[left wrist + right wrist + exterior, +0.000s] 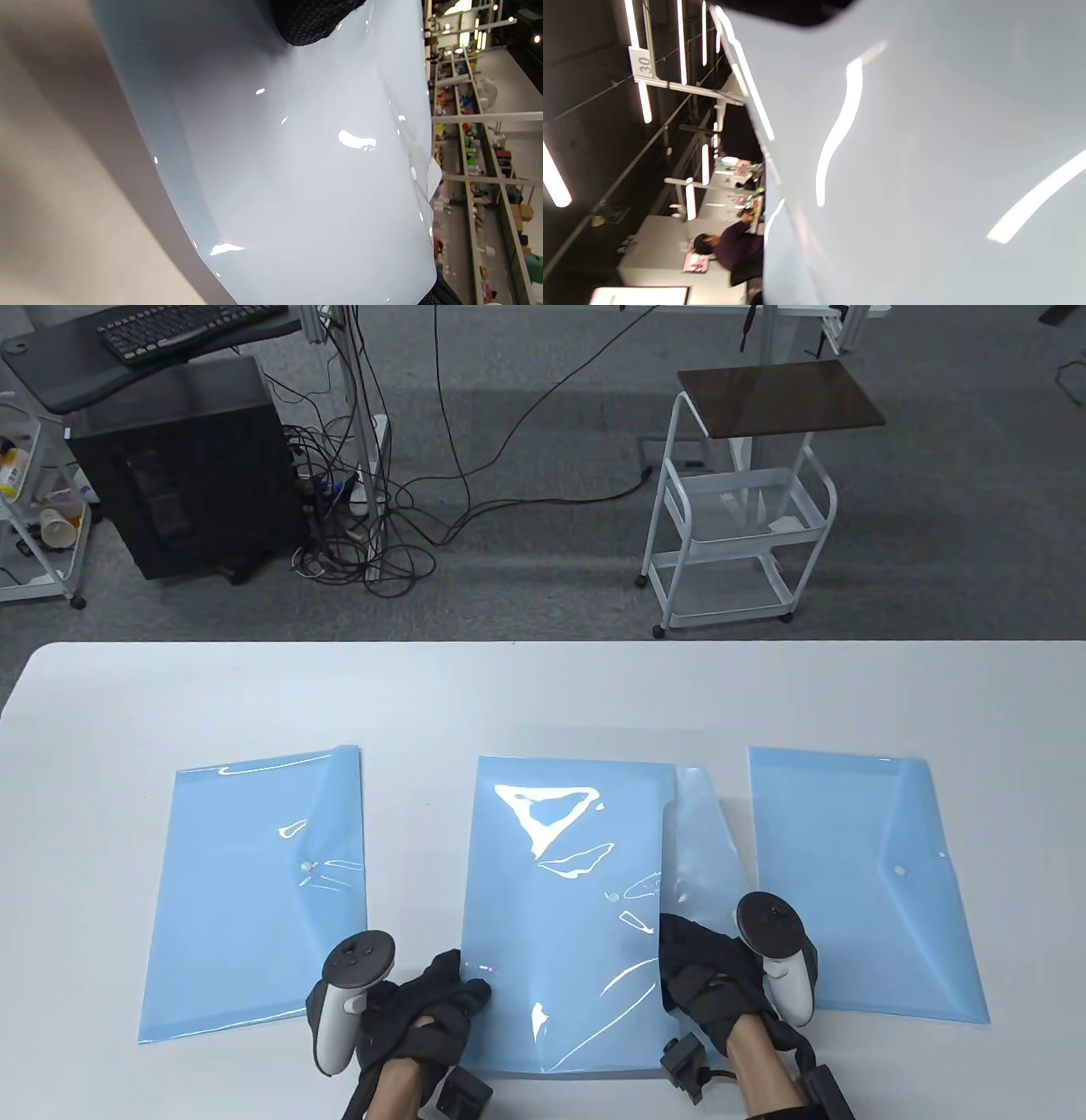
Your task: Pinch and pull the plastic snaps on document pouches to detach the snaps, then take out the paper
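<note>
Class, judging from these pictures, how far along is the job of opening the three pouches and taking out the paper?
Done: the middle pouch looks unsnapped, its flap swung open to the right. In hand: the left hand holds its near left edge while the right hand is at its open side. No paper is out yet. Left: the left pouch and right pouch lie closed, untouched.

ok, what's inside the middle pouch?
Middle pouch is open, its flap folded out right. A pale sheet seems to show through the plastic, but glare hides any detail. Both hands cover its near corners.
</note>
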{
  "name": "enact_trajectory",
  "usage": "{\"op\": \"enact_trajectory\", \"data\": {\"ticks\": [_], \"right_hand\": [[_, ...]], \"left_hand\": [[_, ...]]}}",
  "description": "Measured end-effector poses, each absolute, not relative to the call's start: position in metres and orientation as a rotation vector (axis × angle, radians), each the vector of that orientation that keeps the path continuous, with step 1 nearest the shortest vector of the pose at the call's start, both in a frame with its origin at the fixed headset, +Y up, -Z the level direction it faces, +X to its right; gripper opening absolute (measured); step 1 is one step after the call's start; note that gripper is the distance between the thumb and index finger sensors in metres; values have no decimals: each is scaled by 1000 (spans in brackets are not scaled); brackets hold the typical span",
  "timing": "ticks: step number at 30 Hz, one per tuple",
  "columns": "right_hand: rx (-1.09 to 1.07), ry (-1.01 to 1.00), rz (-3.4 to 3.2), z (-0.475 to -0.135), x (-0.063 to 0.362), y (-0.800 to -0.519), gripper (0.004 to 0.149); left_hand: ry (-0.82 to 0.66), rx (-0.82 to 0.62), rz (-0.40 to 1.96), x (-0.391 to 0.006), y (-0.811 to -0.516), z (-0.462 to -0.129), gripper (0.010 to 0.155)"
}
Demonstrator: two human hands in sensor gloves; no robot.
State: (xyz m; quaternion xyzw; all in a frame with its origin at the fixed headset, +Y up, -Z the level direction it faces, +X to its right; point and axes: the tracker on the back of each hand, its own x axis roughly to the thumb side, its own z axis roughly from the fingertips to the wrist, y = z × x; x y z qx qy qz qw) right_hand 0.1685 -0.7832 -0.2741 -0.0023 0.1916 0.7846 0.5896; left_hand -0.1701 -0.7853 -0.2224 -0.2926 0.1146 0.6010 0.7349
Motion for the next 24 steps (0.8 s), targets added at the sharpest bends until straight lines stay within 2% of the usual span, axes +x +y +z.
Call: {"op": "enact_trajectory", "data": {"ticks": [13,24], "right_hand": [[-179,133,2202,-264,174,-756,52],[-255,66,2243,-269,223,-716,52]], "left_hand": [[302,-526,1322,-184,-777,-221,49],[355,-470,1333,-206,-773,-221,48]]}}
